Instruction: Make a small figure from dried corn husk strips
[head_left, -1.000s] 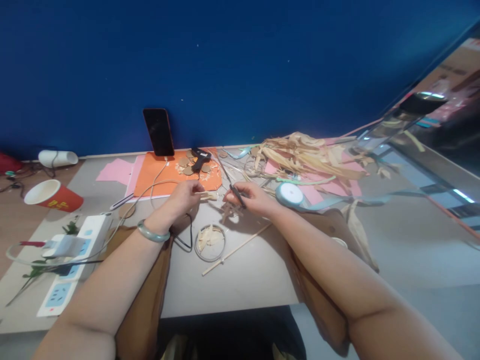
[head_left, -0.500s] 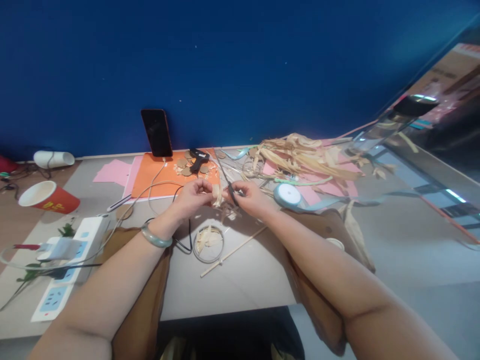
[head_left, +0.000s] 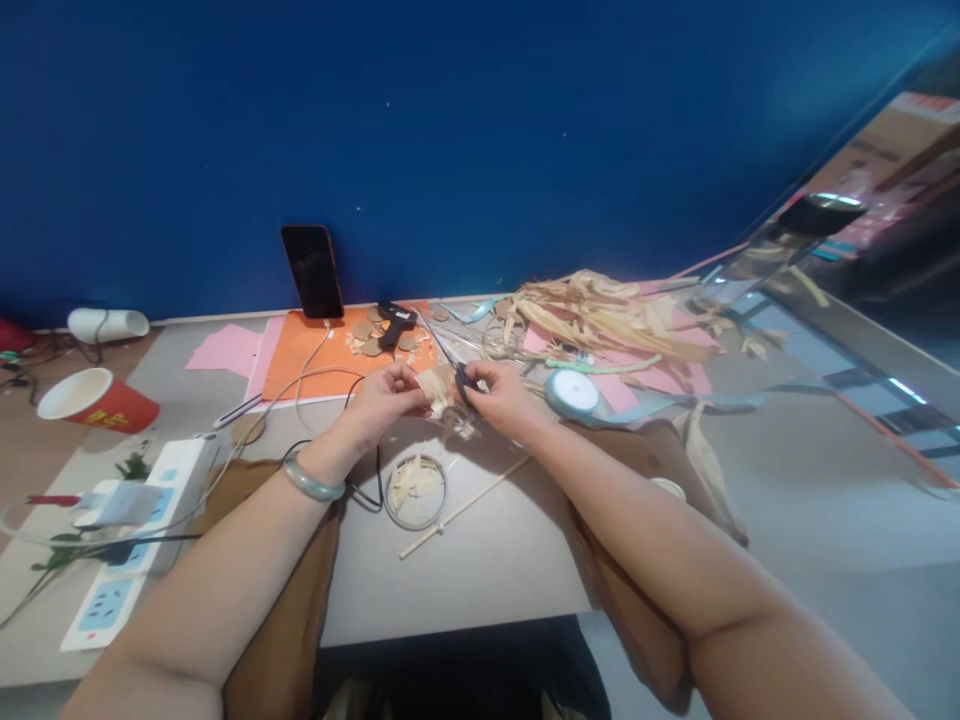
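Between my hands is a pale strip of dried husk (head_left: 434,390), pinched by the fingers of my left hand (head_left: 386,400). My right hand (head_left: 501,398) is closed around the dark handles of a pair of scissors (head_left: 466,382); the blades point away, up and to the left. Whether the blades touch the husk I cannot tell. Small husk scraps (head_left: 459,425) lie under the hands. Nearer me, a grey ring (head_left: 415,522) rests on the table with pale pieces inside, beside a thin wooden stick (head_left: 465,507).
A black glue gun (head_left: 395,325) lies on orange paper (head_left: 300,365) under a propped phone (head_left: 313,270). A husk pile (head_left: 600,310) and a ribbon spool (head_left: 572,392) are at the right. At the left stand a power strip (head_left: 112,603) and a red paper cup (head_left: 112,402), near trailing cables.
My left hand has shifted slightly left, so more of the husk strip shows between the hands. The scissors have turned a little and tilt further left.
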